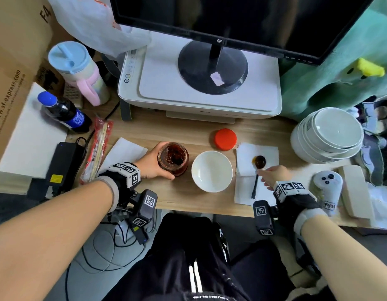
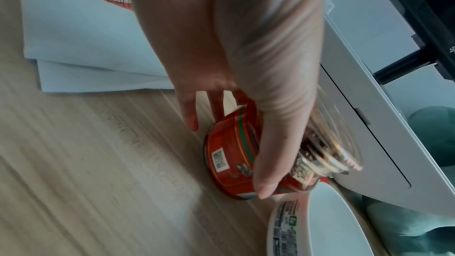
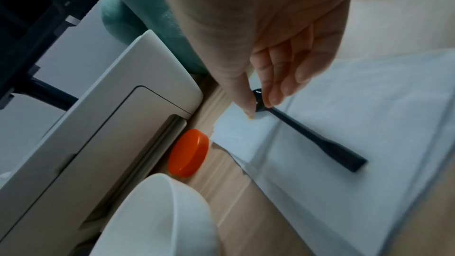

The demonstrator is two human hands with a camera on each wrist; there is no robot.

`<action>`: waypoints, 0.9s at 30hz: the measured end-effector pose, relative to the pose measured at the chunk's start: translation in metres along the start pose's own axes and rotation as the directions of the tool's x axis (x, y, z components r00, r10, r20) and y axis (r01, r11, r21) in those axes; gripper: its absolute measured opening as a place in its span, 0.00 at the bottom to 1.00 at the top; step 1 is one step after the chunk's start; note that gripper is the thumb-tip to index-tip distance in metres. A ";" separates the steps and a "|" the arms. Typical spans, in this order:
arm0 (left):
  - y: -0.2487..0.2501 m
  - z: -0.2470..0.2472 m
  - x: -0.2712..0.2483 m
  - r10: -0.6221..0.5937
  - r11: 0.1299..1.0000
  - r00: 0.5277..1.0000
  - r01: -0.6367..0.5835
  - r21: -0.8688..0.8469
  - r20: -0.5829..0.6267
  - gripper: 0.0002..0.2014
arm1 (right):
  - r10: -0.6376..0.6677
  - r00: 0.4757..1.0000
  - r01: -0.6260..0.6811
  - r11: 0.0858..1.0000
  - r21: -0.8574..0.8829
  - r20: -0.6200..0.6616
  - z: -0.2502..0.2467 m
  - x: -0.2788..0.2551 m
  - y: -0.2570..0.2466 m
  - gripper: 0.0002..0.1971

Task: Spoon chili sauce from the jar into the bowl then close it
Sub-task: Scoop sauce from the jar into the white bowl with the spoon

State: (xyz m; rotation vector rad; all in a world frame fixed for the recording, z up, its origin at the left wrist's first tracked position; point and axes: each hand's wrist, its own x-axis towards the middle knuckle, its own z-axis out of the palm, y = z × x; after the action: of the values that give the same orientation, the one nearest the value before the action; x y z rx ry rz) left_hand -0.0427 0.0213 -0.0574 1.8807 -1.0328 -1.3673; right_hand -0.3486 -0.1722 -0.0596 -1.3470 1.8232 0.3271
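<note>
Jar [image 1: 173, 158], open glass, red label, chili sauce inside: gripped by left hand [image 1: 152, 164]. White round bowl [image 1: 212, 170] at its 3 o'clock; red round lid [image 1: 225, 139] at bowl's 1 o'clock. Right hand [image 1: 272, 174] pinches black spoon [image 1: 255, 183], flat on white paper napkin [image 1: 268, 153].

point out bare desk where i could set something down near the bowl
Bare wood lies between the printer and the jar, left of the red lid; also along the near desk edge before the white bowl. Right of the tissue is crowded: stacked bowls, controller.
</note>
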 end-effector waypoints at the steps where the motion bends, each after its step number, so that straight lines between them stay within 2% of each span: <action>1: -0.001 0.002 -0.001 -0.005 1.000 1.000 0.005 -0.002 -0.019 0.50 | 0.013 1.000 -0.013 1.000 0.001 0.010 0.006 0.005 0.007 0.16; 6: -0.002 0.007 -0.002 -0.037 0.999 0.997 0.038 0.019 -0.071 0.52 | -0.020 0.998 0.016 0.998 -0.058 -0.063 0.026 0.003 0.015 0.17; 10: -0.001 0.011 -0.005 -0.062 0.997 0.992 0.065 0.028 -0.113 0.57 | -0.056 0.995 0.046 0.991 -0.125 -0.079 0.027 -0.007 0.011 0.11; 12: -0.002 0.013 -0.005 -0.060 0.998 0.990 0.064 0.028 -0.128 0.56 | -0.065 0.993 0.051 0.988 -0.148 -0.095 0.027 -0.010 0.012 0.11; 19: -0.005 0.016 -0.005 -0.053 0.998 0.989 0.054 0.010 -0.141 0.53 | 0.006 0.995 -0.016 0.995 -0.096 -0.098 0.027 -0.015 0.017 0.13; 22: -0.006 0.016 -0.004 -0.046 0.999 0.988 0.047 0.004 -0.150 0.52 | 0.045 0.998 -0.045 0.999 -0.001 -0.040 0.027 -0.014 0.019 0.14; 25: -0.006 0.015 -0.004 -0.042 0.999 0.988 0.042 0.000 -0.150 0.53 | 0.043 0.997 -0.056 0.973 0.224 0.060 0.024 -0.009 0.022 0.18; 27: -0.006 0.015 -0.005 -0.038 0.999 0.988 0.039 0.001 -0.148 0.53 | 0.006 0.997 -0.033 0.936 0.350 0.079 0.020 -0.009 0.023 0.19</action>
State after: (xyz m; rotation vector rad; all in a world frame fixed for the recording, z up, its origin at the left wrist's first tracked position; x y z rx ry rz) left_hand -0.0563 0.0280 -0.0645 1.9813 -0.9309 -1.2271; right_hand -0.3590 -0.1445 -0.0716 -1.0534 1.7329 0.0558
